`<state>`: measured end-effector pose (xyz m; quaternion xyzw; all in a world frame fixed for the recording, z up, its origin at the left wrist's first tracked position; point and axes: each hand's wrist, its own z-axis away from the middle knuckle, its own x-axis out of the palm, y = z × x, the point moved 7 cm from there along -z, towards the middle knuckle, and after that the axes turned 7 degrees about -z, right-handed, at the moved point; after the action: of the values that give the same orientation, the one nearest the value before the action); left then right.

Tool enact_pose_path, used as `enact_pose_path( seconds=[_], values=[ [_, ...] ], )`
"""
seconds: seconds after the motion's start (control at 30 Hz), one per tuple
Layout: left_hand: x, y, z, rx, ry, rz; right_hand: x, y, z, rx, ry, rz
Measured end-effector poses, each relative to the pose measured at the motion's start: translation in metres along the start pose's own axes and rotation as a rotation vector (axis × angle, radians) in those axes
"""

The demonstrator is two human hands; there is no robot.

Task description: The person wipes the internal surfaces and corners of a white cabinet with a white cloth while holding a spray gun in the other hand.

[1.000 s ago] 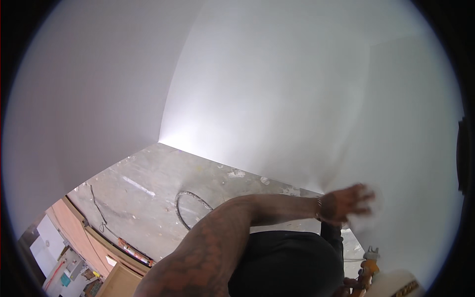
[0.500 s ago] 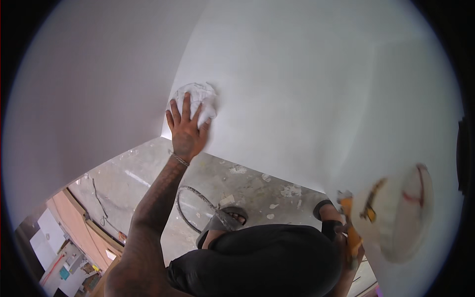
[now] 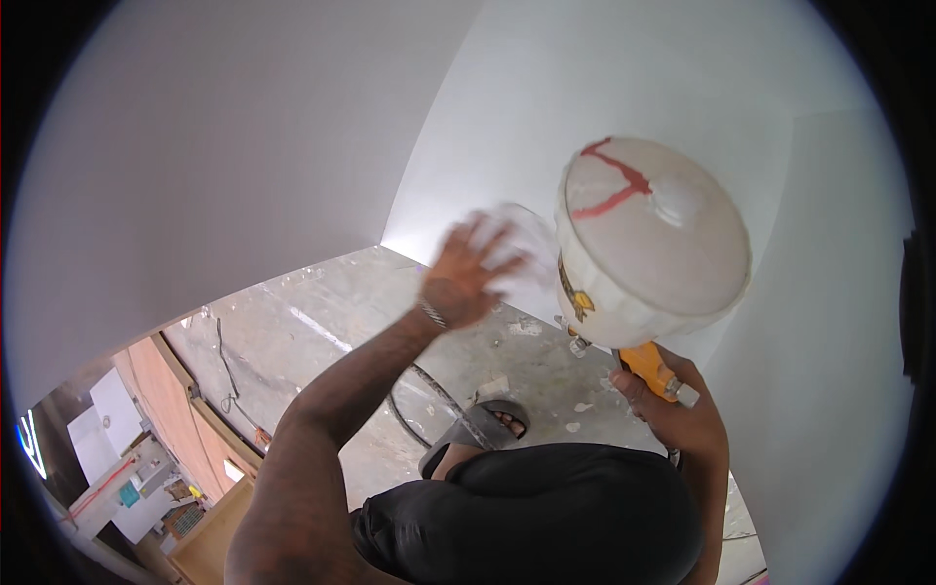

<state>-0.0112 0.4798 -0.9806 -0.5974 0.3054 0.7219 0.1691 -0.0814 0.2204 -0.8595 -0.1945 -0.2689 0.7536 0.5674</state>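
Against the white wall, just above the corner where it meets the floor, a pale rag [image 3: 522, 255] sits under the left hand [image 3: 468, 278], blurred so that its edges cannot be made out. That hand has its fingers spread and pressed over the cloth, palm toward the wall, the forearm rising to it from the lower left. Just beside the rag, to its right and close to touching it in this view, stands the spray gun [image 3: 651, 244]: its broad white cup, marked with a red streak on the lid, points up and toward the camera, and its orange handle runs down and to the right into the right hand [image 3: 673, 405], which is clenched around the grip. So the gun's long axis slants from upper left to lower right, with the cup end nearest the cloth. Of the two hands, the left is the one on the wall; the right is held off it. Below, a sandalled foot [image 3: 487, 426] stands on the paint-spattered concrete floor [image 3: 322, 322], and a dark hose [image 3: 414, 409] loops beside it.
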Motion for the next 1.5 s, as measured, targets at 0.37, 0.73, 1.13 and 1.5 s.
enact_pose_path(
  seconds=[0.37, 0.73, 1.13, 1.5],
  values=[
    [0.010, 0.006, 0.014, -0.112, 0.050, 0.055, 0.030, 0.053, -0.006, 0.088, 0.060, -0.135],
    [0.042, 0.110, -0.007, -0.051, 0.018, 0.243, 0.005, 0.056, 0.006, 0.002, 0.164, 0.160],
    [-0.005, -0.052, 0.072, -0.132, 0.378, -0.115, 0.009, 0.031, 0.067, 0.119, 0.554, 0.002],
    [0.065, 0.178, -0.038, 0.170, 0.070, 0.280, -0.015, 0.044, 0.044, 0.094, 0.268, -0.134]
  ],
)
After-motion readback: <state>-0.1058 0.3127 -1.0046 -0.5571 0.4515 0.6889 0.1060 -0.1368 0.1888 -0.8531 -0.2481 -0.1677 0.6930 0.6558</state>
